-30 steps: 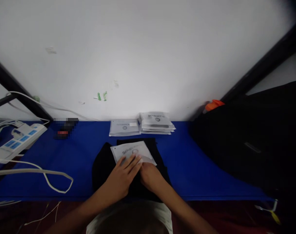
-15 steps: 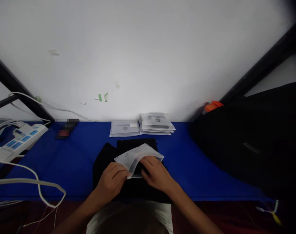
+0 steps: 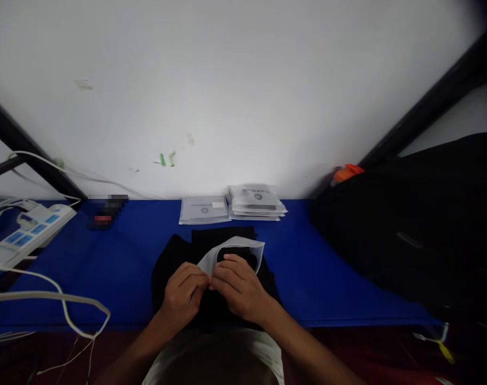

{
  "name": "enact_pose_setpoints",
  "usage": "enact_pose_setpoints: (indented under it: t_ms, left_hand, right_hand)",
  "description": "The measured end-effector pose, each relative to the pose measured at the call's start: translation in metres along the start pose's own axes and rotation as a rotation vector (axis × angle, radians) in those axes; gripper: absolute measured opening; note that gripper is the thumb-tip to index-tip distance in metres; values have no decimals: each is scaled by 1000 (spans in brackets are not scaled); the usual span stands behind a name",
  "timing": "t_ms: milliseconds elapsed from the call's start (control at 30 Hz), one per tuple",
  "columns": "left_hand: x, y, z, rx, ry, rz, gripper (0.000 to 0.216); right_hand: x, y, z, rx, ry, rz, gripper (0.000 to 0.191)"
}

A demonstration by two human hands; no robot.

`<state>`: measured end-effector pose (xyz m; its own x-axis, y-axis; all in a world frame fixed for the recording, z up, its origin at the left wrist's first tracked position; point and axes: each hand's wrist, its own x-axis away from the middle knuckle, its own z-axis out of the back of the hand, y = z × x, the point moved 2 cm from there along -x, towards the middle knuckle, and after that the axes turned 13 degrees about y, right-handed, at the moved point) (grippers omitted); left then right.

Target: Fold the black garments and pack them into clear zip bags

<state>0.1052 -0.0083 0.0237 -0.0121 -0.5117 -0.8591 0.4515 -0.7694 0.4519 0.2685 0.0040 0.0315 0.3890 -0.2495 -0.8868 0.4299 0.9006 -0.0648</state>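
Note:
A frosted white zip bag (image 3: 209, 260) is between my hands, its mouth gaping toward me. Dark folded fabric (image 3: 238, 252) shows inside the opening. My left hand (image 3: 186, 291) pinches the bag's left corner. Right beside it, my right hand (image 3: 239, 286) is closed on the bag's near edge, fingertips meeting the left ones. Both hands are over a pile of black cloth (image 3: 169, 262) on the blue tabletop (image 3: 118, 267). My fingers hide the near side of the bag.
Behind the cloth lie a flat printed bag (image 3: 203, 213) and a stack of similar bags (image 3: 257, 199) against the white wall. A power strip (image 3: 30, 235) with white cables is at left, near a blurred dark object (image 3: 107, 213). A large black bag (image 3: 419, 230) fills the right.
My right hand has come out of the bag's mouth and moved left to meet my left hand at the corner. The bag's opening has tipped toward me and its dark contents show.

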Motion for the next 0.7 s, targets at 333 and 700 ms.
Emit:
enact_pose_setpoints:
  t_ms: [333, 700]
  left_hand:
    - [-19, -11, 27, -100, 144, -36, 13]
    - [-1, -14, 22, 175, -97, 30, 18]
  right_hand:
    - [28, 64, 34, 204, -83, -200, 19]
    - [26, 58, 44, 82, -397, -298, 51]
